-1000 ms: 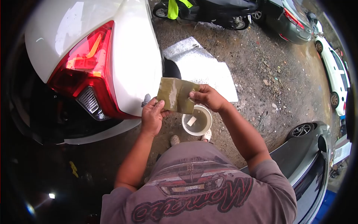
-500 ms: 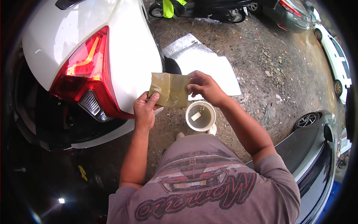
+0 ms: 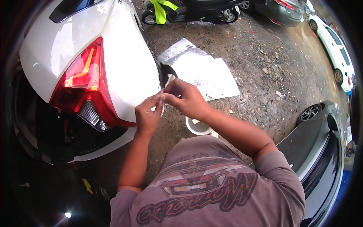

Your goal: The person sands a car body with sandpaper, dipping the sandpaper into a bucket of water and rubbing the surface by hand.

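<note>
My left hand (image 3: 148,113) and my right hand (image 3: 187,99) meet beside the rear corner of a white car (image 3: 126,64). Their fingers and thumbs are pinched together. A sheet of sandpaper, olive-brown when it faced me, is between them and mostly hidden by the fingers. A pale curled edge (image 3: 169,79) shows just above my right fingers; I cannot tell for sure that it belongs to the sheet. Below my right wrist stands a white bucket (image 3: 199,131), partly covered by my forearm, with a small pale block (image 3: 196,121) in it.
The car's red tail light (image 3: 85,77) is left of my hands. A white and silvery sheet (image 3: 210,72) lies on the gravelly ground (image 3: 257,64). A motorcycle (image 3: 196,13) stands behind it. A grey car (image 3: 312,151) is at the right, and other cars are parked farther back.
The sandpaper has turned from facing me to nearly out of sight between my fingers. My right hand has moved left and down to meet my left. The view has shifted slightly.
</note>
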Demonstrator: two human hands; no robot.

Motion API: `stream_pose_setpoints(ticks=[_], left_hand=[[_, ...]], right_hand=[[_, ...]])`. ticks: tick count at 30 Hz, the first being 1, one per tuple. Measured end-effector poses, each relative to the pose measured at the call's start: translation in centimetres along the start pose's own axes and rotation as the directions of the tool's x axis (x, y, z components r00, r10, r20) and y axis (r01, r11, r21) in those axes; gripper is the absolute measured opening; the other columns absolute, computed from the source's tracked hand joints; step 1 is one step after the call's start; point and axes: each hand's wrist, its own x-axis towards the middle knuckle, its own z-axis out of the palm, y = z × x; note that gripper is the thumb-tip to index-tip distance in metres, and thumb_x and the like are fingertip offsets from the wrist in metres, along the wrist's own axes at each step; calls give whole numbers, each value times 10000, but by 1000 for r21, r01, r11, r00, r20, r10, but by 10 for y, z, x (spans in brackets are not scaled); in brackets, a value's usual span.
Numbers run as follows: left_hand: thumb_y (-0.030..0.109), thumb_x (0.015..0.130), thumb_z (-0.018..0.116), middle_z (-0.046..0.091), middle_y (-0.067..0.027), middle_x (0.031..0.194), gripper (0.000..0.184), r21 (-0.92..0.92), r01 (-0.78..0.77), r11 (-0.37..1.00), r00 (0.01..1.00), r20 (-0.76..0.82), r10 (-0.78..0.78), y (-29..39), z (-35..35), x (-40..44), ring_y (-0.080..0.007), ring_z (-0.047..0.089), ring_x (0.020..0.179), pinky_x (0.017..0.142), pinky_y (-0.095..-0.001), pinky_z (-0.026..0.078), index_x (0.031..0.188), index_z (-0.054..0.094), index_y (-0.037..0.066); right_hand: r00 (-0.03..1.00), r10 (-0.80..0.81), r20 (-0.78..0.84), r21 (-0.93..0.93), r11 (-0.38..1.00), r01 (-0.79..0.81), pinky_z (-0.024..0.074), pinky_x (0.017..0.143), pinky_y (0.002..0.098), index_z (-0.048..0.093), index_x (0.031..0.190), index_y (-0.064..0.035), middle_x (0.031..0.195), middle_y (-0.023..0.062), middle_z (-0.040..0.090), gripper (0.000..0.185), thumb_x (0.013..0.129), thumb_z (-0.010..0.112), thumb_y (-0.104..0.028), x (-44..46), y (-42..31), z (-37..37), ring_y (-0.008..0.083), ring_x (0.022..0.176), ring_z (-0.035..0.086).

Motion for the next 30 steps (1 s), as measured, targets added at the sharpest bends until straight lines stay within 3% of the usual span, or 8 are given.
stream_pose_setpoints(ticks=[1, 4, 8, 10, 13, 23, 26, 30], left_hand=[[28, 966, 782, 818, -154, 1142, 361, -1, -9, 1000, 1000, 3, 9, 6, 3, 1, -225, 788, 1011, 922, -349, 617, 1322, 749, -18], [43, 943, 797, 803, -163, 1201, 373, -214, 53, 975, 998, -23, -60, 20, 9, 0, -247, 786, 1037, 937, -351, 610, 1312, 764, 2], [44, 994, 772, 764, -164, 1233, 403, -158, -34, 987, 998, 51, 42, 19, -1, -5, -205, 741, 1104, 993, -337, 582, 1368, 686, -79], [82, 981, 805, 767, -167, 1179, 409, -443, 274, 854, 960, 67, -273, 26, -1, -5, -188, 735, 1059, 957, -324, 583, 1319, 655, -92], [77, 978, 807, 768, -160, 1134, 394, -556, 301, 774, 949, 93, -302, 28, -3, 0, -166, 731, 1020, 913, -313, 585, 1287, 616, -76], [23, 1004, 714, 788, -127, 1075, 253, -497, 322, 806, 946, 131, -297, 24, -7, -2, -134, 743, 993, 882, -287, 584, 1228, 664, -83], [12, 1027, 566, 752, -72, 1018, 216, -684, 352, 639, 910, 89, -406, 15, -8, 0, -101, 679, 896, 860, -259, 540, 1170, 700, -79], [17, 1001, 560, 750, -101, 1059, 238, -818, 310, 484, 880, 54, -472, 9, -18, 6, -153, 716, 912, 864, -300, 585, 1174, 699, -68]], right_hand=[[1000, -4, -8, -1, 1000, 4, 583, 761, 363, 687, 1090, 22, 940, 132, 763, 332, 1016, 768, -292, 3, 3, 2, 209, 868, 758], [993, 114, -35, 294, 951, -99, 596, 738, 321, 664, 1035, 30, 917, 105, 757, 202, 1038, 713, -166, 9, 12, 6, 157, 779, 741], [976, 217, 25, 301, 929, -214, 603, 756, 312, 676, 1053, 25, 909, 74, 745, 176, 1050, 706, -148, 7, 5, -2, 151, 818, 741], [969, 217, 115, 481, 842, -245, 591, 770, 294, 704, 1065, 8, 899, 47, 731, 154, 1056, 713, -146, 9, 8, -1, 138, 836, 721], [962, 204, 183, 500, 823, -270, 572, 778, 279, 738, 1051, -13, 897, 24, 721, 144, 1060, 719, -156, 6, 5, -3, 116, 826, 686], [957, 162, 241, 419, 872, -253, 551, 803, 282, 750, 1026, -30, 917, 7, 722, 148, 1068, 707, -165, 2, 7, -14, 101, 833, 660], [972, 146, 186, 417, 884, -213, 522, 787, 264, 722, 996, -57, 908, -19, 696, 146, 1080, 688, -171, 3, 10, -14, 80, 822, 627], [975, 185, 126, 569, 791, -224, 490, 723, 264, 643, 981, -101, 879, -47, 631, 127, 1090, 645, -165, 5, 29, -29, 86, 776, 594]])
